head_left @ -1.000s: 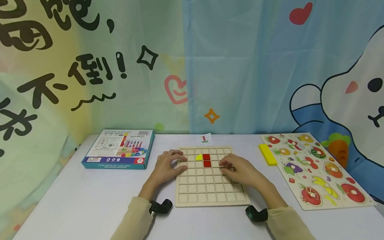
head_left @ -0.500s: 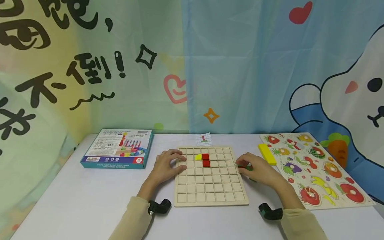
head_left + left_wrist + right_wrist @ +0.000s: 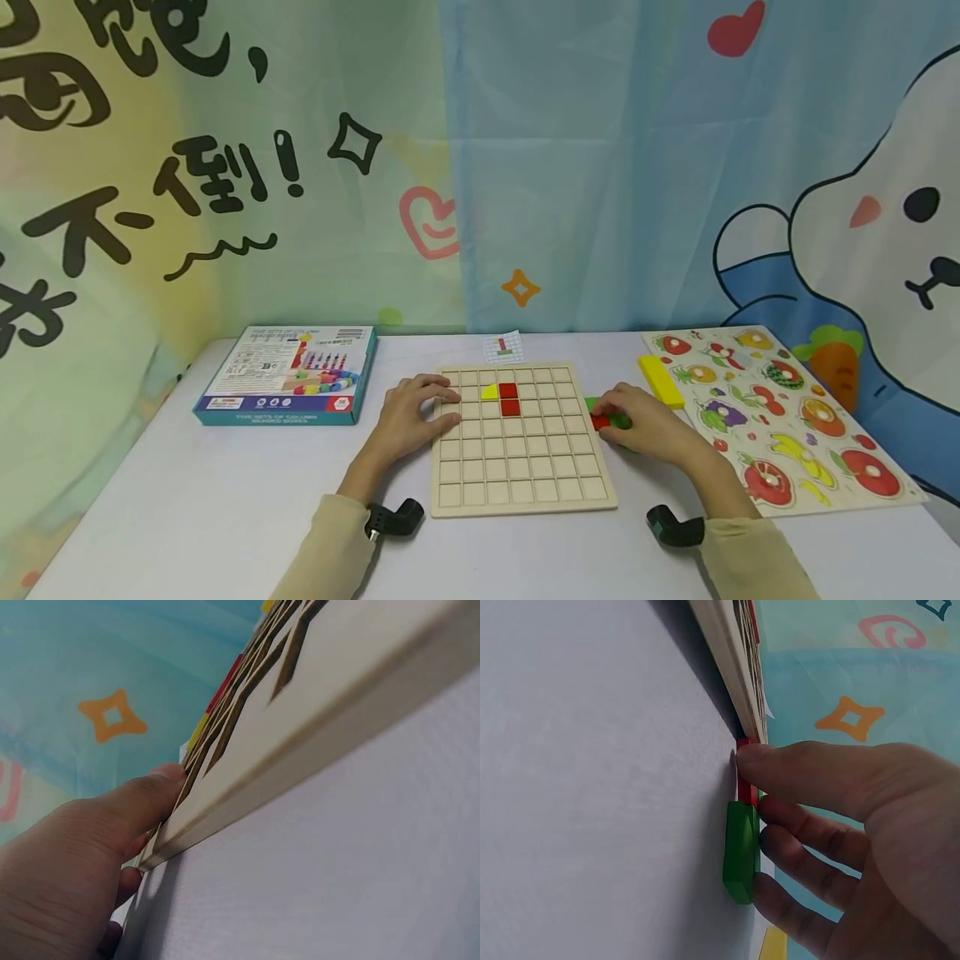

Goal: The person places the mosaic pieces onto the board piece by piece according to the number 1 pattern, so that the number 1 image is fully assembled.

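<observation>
A wooden grid board (image 3: 522,468) lies on the white table, bearing two red squares (image 3: 510,407) and a yellow piece (image 3: 489,392) beside the upper one. My left hand (image 3: 408,418) holds the board's left edge, the thumb (image 3: 154,796) over its top and fingers at its side. Just off the right edge, my right hand (image 3: 647,427) pinches a small red block (image 3: 744,780), thumb on its near side. A green block (image 3: 739,851) sits against the red one, under the curved fingers. More green (image 3: 591,404) shows by the board, partly hidden by the hand.
Behind the board lies a small printed card (image 3: 503,347). A teal-edged box (image 3: 288,375) lies at the back left. To the right are a yellow block (image 3: 661,382) and a fruit puzzle board (image 3: 780,412). A printed curtain (image 3: 555,167) hangs behind the table.
My right hand has moved right, from over the board's right side to the red and green blocks beside it. My left hand stays at the left edge. The head view has shifted slightly.
</observation>
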